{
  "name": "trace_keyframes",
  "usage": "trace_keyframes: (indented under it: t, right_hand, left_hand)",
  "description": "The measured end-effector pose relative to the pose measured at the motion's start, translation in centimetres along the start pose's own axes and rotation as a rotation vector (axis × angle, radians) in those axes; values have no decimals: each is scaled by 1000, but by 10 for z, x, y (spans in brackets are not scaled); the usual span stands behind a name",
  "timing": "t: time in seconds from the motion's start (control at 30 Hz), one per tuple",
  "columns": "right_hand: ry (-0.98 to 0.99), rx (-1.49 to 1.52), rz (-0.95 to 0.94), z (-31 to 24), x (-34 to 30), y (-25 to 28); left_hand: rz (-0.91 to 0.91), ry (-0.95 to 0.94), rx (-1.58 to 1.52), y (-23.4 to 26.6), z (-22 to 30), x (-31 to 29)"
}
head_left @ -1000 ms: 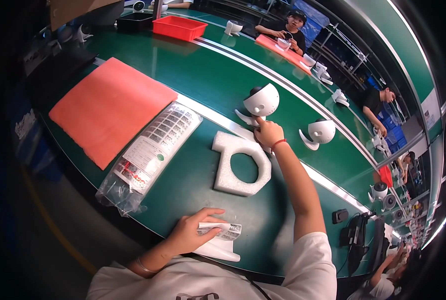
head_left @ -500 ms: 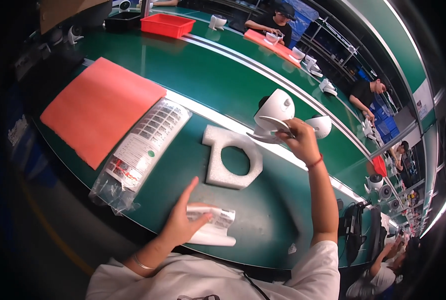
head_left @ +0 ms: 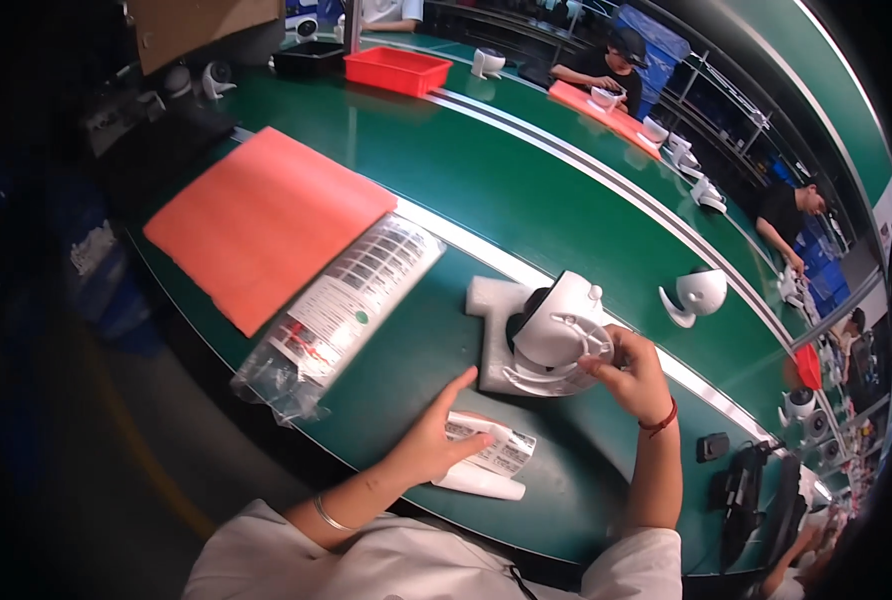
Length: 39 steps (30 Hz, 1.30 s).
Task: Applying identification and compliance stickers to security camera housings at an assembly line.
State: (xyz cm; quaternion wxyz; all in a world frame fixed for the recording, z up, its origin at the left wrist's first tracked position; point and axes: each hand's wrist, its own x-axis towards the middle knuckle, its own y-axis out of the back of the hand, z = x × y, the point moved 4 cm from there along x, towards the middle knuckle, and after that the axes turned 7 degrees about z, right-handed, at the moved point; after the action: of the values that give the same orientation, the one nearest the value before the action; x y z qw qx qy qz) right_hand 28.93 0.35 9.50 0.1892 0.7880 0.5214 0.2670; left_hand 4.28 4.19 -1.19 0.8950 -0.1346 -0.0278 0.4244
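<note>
In my right hand point(head_left: 634, 375) is a white security camera point(head_left: 563, 322) with a rounded body and a ring-shaped base, gripped by that base with the fingers closed. It is tilted, its dark front toward the left, over a white foam block point(head_left: 493, 297) whose round cutout it mostly hides. My left hand point(head_left: 436, 440) holds a partly rolled sheet of printed labels point(head_left: 506, 452) near the table's front edge. The thumb lies across the sheet, the index finger points out, and the other fingers are partly hidden behind it.
Left of the foam lie an orange mat point(head_left: 271, 220) and a plastic bag of printed sheets point(head_left: 346, 300). Another white camera point(head_left: 703, 292) stands on the green belt beyond my right hand. A red bin point(head_left: 398, 70) is at the far side, where a co-worker point(head_left: 616, 70) sits.
My right hand has brought the camera down and nearer, from above the belt to over the foam block. My left hand stays on the label sheet. The whole view has shifted.
</note>
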Motion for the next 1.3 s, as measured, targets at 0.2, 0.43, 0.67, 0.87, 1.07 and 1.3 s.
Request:
trace_keyframes:
  t: [0.2,0.43,0.67,0.87,1.07,1.3]
  right_hand:
    - [65,30,49,-13,-2,-1]
    - [566,-115,171,-86,-38,0]
    - [733,-39,82,-84,-49,-16]
    - [715,27,40,-82,-56,-25]
    - [596,82,5,-81,-50,-28]
    - [605,174,-39,-68,-49,-38]
  left_hand:
    - [44,-56,110,5,35,-10]
    - [168,-416,136,-5,100,-12]
    - [193,-530,239,-15,100,-16]
    - [184,-489,210,-14,95,-18]
    - [209,-437,168,-15,88,-15]
    - [140,-457,93,-12,91,-17]
